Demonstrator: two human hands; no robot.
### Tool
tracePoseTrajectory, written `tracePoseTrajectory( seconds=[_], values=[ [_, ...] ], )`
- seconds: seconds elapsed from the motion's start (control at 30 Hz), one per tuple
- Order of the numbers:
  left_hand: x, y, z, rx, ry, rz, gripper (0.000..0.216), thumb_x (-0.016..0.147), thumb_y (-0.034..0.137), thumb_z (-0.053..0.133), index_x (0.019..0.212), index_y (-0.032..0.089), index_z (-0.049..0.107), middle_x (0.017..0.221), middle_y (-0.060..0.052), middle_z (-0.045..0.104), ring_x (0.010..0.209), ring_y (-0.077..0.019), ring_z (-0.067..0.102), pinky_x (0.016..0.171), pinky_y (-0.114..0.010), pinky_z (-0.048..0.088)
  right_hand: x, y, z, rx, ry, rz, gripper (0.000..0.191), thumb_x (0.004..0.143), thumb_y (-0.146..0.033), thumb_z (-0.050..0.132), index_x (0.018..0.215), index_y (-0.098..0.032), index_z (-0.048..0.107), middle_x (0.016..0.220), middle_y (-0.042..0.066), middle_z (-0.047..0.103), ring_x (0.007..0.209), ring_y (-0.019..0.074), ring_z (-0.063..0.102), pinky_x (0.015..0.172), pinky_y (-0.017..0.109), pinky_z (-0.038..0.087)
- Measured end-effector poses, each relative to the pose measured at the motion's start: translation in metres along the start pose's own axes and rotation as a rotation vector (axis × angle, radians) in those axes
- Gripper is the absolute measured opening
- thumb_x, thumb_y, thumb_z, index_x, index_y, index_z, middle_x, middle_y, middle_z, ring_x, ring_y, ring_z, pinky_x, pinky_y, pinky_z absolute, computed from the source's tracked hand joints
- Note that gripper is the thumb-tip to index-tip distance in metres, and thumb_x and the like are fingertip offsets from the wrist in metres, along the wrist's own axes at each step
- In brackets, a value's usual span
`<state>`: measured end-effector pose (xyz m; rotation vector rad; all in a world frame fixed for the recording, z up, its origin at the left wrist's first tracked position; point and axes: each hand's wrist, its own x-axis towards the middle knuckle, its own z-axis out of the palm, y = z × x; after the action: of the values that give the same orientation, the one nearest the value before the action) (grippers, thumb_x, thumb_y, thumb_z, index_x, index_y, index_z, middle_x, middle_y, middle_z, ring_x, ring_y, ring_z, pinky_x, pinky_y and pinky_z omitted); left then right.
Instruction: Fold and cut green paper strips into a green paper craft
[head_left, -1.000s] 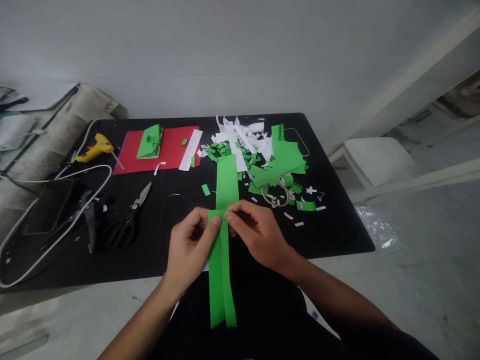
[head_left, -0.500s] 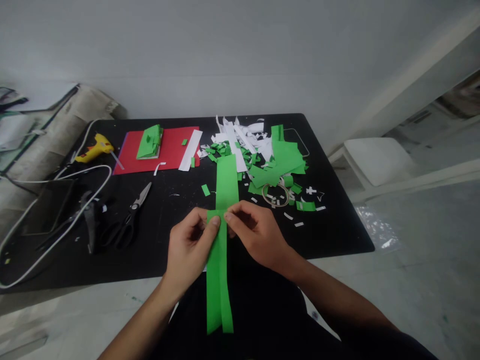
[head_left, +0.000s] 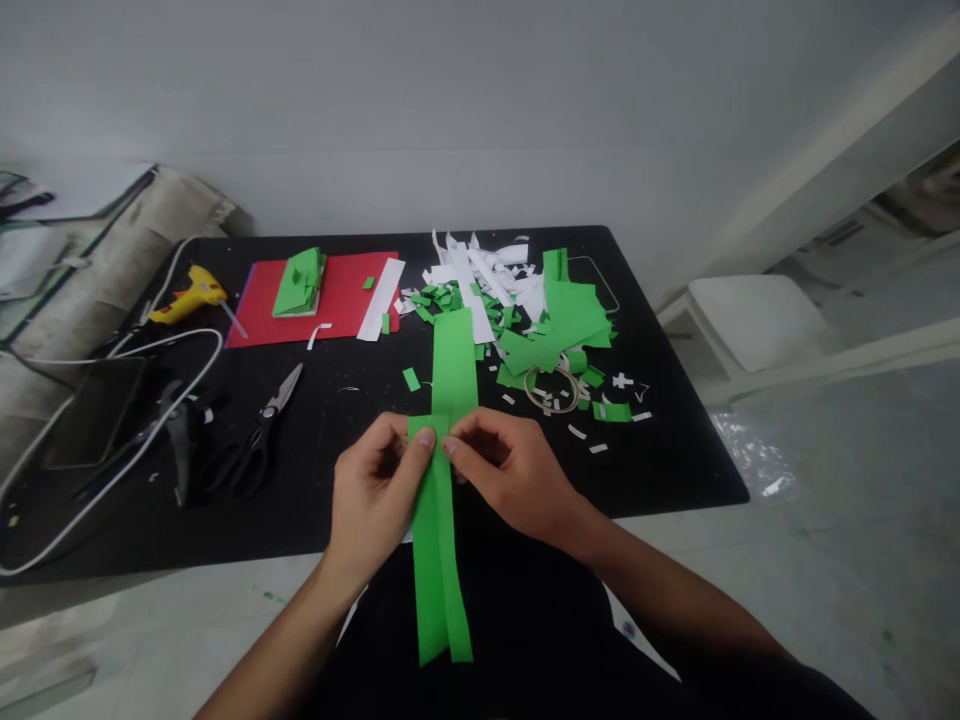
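Note:
A long green paper strip [head_left: 432,560], creased lengthwise, hangs from both hands over the table's front edge and my lap. My left hand [head_left: 377,480] pinches its upper left edge, thumb on top. On the upper right edge, my right hand [head_left: 510,470] grips the same strip between thumb and fingers. The two thumbs are close together. Behind the hands, another flat green strip [head_left: 454,360] lies on the table, its near end hidden by the held strip. Scissors [head_left: 262,430] with black handles lie open to the left of my left hand.
The black table [head_left: 330,520] holds a yellow glue gun [head_left: 191,295] with a white cable, a red sheet [head_left: 345,300] bearing a folded green paper stack [head_left: 300,285], white scraps [head_left: 480,260], green scraps [head_left: 570,320] and a tape ring [head_left: 551,390]. A white stool [head_left: 754,315] stands at right.
Both hands have shifted slightly left with the green strip. Its lower end has swung a little to the right. Things on the table stay where they were.

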<state>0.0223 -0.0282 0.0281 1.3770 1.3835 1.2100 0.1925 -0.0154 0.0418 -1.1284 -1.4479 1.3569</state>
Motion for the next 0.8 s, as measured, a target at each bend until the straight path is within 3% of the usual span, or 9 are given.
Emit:
tracePoseTrajectory(
  seconds=[0.47,0.8],
  values=[
    [-0.0005,-0.0006,0.0012,-0.035,-0.093,0.005,0.024,0.097,0.035,0.068,0.079,0.018,0.067,0.061,0.005,0.058,0.052,-0.007,0.046,0.047,-0.016,0.037,0.0029,0.0016,-0.0033,0.022,0.032,-0.007,0.013,0.093,-0.031,0.07,0.088,-0.018,0.07,0.073,-0.001,0.068,0.066,0.0142,0.066,0.062,0.026,0.053],
    [-0.0004,-0.001,-0.0002,-0.135,-0.133,-0.07,0.024,0.096,0.034,0.07,0.078,0.018,0.067,0.062,0.004,0.062,0.052,-0.0073,0.049,0.047,-0.017,0.037,0.0054,0.0002,-0.0038,0.134,0.02,0.058,0.017,0.088,-0.033,0.078,0.086,-0.018,0.072,0.07,-0.002,0.068,0.064,0.0136,0.066,0.063,0.025,0.055]
  ],
)
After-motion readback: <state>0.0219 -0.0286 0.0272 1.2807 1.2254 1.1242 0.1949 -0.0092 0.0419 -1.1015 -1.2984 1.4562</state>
